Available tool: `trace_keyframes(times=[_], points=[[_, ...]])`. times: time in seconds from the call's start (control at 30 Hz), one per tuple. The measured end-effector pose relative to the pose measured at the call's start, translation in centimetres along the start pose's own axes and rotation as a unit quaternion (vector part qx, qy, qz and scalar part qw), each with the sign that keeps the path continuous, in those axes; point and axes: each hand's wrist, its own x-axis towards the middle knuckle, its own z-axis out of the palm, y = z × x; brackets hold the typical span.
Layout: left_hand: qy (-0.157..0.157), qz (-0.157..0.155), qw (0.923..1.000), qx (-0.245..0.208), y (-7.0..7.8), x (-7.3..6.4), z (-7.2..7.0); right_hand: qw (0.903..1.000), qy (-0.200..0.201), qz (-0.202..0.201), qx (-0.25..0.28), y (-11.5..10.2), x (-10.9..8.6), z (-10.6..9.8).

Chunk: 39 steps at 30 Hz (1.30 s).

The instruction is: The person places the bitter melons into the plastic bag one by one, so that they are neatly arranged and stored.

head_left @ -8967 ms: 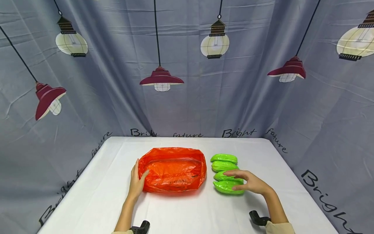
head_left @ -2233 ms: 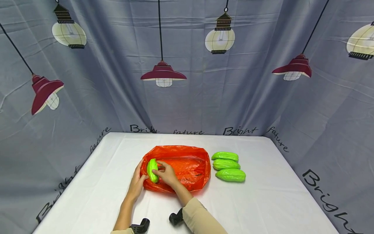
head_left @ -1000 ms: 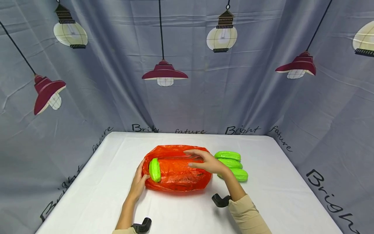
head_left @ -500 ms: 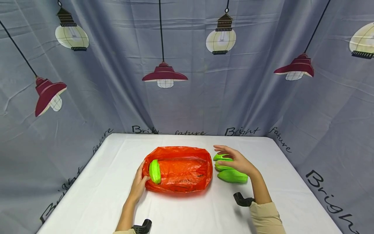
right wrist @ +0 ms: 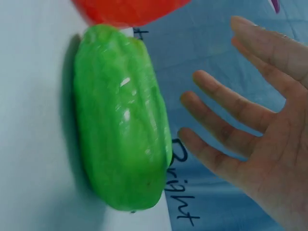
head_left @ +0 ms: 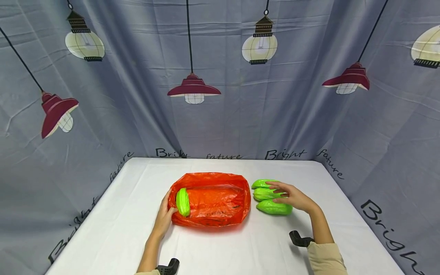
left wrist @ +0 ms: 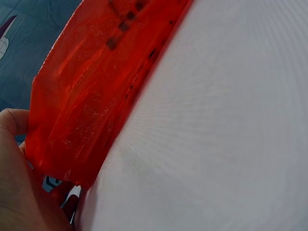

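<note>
An orange-red plastic bag (head_left: 216, 200) lies mouth-up on the table. My left hand (head_left: 163, 215) pinches its left edge, thumb inside and fingers outside; the left wrist view shows the bag (left wrist: 86, 106) against that hand (left wrist: 19, 178). Inside, at the left end, a bright green, ridged, cucumber-shaped vegetable (head_left: 182, 202) lies lengthwise. Three similar vegetables are stacked in a row right of the bag, the nearest vegetable (head_left: 273, 207) being the best seen. Over them hovers my right hand (head_left: 296, 198), fingers spread and holding nothing; the right wrist view shows it (right wrist: 269, 125) apart from the nearest vegetable (right wrist: 120, 120).
A white cloth covers the table (head_left: 213, 252). Behind and on both sides hangs a grey-blue curtain (head_left: 220, 126) printed with lamps and lettering. Each wrist wears a black camera mount, such as the right mount (head_left: 300, 239).
The right hand carried one green vegetable from the row into the bag's left end and let go. It then moved back right over the row. The left hand stayed at the bag's edge.
</note>
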Motion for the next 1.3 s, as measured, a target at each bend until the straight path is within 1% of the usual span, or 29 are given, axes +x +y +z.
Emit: trace_keyframes(times=[0.1, 0.17, 0.5, 0.77, 0.87, 1.03, 1.3], points=[[0.000, -0.002, 1.0000, -0.001, 0.0, 0.0, 0.1, 0.9997, -0.022, 0.013, 0.002, 0.4, -0.4, 0.1], [0.002, -0.003, 1.0000, 0.002, 0.0, 0.0, 0.1, 0.9994, -0.028, 0.020, 0.002, 0.6, -0.5, 0.1], [0.007, -0.001, 0.9999, 0.012, 0.3, 0.0, 0.2, 0.9991, -0.015, 0.026, -0.031, 1.5, -0.9, -0.2], [0.008, 0.006, 0.9999, 0.011, 0.0, 0.1, 0.2, 0.9996, -0.017, 0.006, -0.022, 2.2, -1.2, -0.4], [0.009, 0.005, 0.9999, 0.011, 0.0, 0.1, 0.1, 0.9997, -0.014, 0.007, -0.016, 2.5, -1.3, -0.4], [0.008, 0.005, 0.9999, 0.008, 0.0, 0.1, 0.1, 0.9994, -0.020, 0.022, -0.016, 2.6, -1.3, -0.5], [0.009, 0.007, 0.9998, 0.018, 0.0, 0.1, 0.1, 0.9980, -0.048, 0.035, -0.021, 2.4, -1.4, -0.3]])
